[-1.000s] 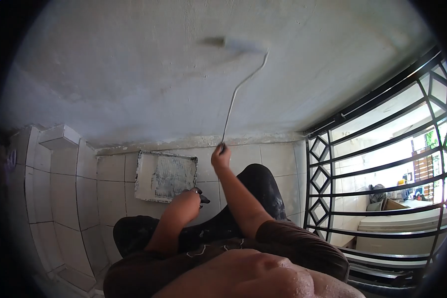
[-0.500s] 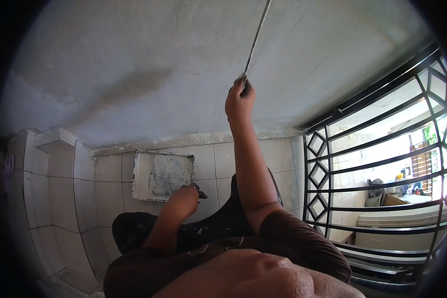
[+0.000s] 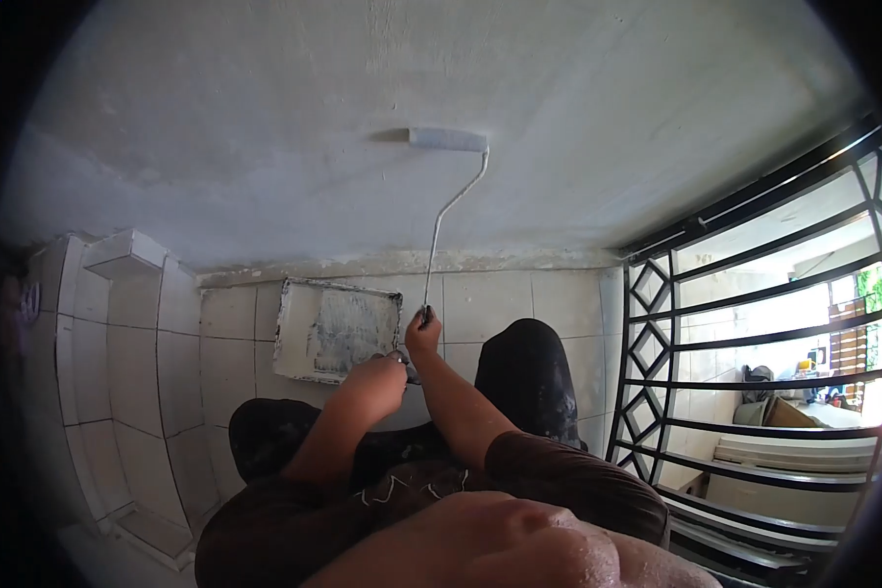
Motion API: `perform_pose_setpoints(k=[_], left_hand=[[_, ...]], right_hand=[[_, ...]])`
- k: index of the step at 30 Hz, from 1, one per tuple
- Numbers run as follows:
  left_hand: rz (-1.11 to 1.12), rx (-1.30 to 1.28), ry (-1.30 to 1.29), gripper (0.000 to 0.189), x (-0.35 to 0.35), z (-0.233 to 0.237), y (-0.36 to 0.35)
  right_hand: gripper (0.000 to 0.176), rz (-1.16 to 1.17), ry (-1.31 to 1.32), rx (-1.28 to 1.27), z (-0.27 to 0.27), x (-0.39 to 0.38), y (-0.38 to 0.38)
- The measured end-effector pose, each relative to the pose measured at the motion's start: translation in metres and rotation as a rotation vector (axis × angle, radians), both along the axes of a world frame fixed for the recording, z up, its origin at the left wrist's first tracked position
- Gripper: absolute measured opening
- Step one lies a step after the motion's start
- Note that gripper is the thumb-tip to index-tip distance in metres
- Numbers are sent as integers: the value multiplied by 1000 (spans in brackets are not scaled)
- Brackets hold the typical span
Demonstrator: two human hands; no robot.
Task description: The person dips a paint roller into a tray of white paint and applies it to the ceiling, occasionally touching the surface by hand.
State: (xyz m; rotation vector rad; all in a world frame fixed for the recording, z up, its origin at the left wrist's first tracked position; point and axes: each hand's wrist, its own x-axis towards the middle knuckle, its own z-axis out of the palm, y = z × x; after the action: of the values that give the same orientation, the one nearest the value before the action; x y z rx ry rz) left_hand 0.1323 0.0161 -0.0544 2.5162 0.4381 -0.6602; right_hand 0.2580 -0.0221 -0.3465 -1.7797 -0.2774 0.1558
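A paint roller (image 3: 448,140) with a pale sleeve rests against the grey wall (image 3: 294,98), its bent wire frame running down to my right hand (image 3: 422,335). That hand is closed round the dark handle, low in front of the wall. My left hand (image 3: 377,382) is curled beside the lower right corner of a paint tray (image 3: 282,328). Something dark grey shows at its fingers, too small to name. The tray lies on the tiled floor, smeared with whitish and grey paint. My two hands are close together but apart.
On the right stands a black metal grille (image 3: 647,363), with stacked items behind it. A tiled ledge (image 3: 132,255) juts out on the left. My knees (image 3: 529,382) are bent near the wall's foot, over floor tiles (image 3: 490,304).
My right hand has come down from high on the wall towards the tray, bringing the roller head into view. My left hand stays near the tray corner. The view has shifted slightly.
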Motion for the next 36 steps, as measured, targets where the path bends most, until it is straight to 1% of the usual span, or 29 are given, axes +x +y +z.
perform_pose_setpoints(k=[2,3,5,7,8,9,10,11,13,14,16,17,20,23,25,28,29,32,33,34,35,36], left_hand=[[-7,19,-35,23,-2,-9,-1],[-21,5,-14,23,-3,-8,0],[-51,-26,22,23,-3,-2,1],[-39,-17,-35,30,-9,-15,3],[-32,-15,-64,34,-10,-19,2],[-34,-28,-21,31,-9,-15,2],[-37,-39,20,29,-6,-5,3],[-40,-48,61,27,-5,1,4],[-30,-39,45,29,-7,4,5],[-32,-36,37,30,-9,4,5],[0,-50,-32,33,-13,0,5],[16,-57,-67,34,-15,-2,5],[-18,-76,-88,37,-18,0,7],[-24,-84,-90,39,-15,12,8],[32,-94,-101,39,-15,8,7],[57,-94,-86,40,-10,1,9],[59,-95,-72,40,-9,-2,9],[62,-90,-57,40,-4,-9,11],[48,-90,-47,40,-3,-10,11],[34,-93,-37,40,0,-11,12],[25,-96,-24,40,1,-12,11],[18,-85,-6,40,3,-13,10]], right_hand=[[14,-2,17,-83,-14,-2,-9],[16,3,16,-97,1,4,-8],[17,42,-28,13,7,25,3],[18,62,-46,117,17,51,15],[18,64,-40,167,30,64,22],[19,30,-96,209,45,75,29],[21,-6,-154,252,65,86,36],[22,48,-204,280,91,99,38],[24,153,-275,384,196,103,30],[24,201,-295,458,260,95,26],[23,185,-343,342,295,104,22],[23,177,-364,285,303,109,19],[24,276,-344,331,311,117,13],[21,258,-278,422,310,112,12],[16,244,-236,458,302,114,15],[14,141,-229,416,288,121,17],[13,134,-239,426,282,123,15],[14,75,-234,352,265,128,9],[15,23,-240,303,249,130,9],[17,-19,-258,304,219,136,14],[18,-48,-280,246,174,141,20],[18,-72,-301,188,140,141,20]])
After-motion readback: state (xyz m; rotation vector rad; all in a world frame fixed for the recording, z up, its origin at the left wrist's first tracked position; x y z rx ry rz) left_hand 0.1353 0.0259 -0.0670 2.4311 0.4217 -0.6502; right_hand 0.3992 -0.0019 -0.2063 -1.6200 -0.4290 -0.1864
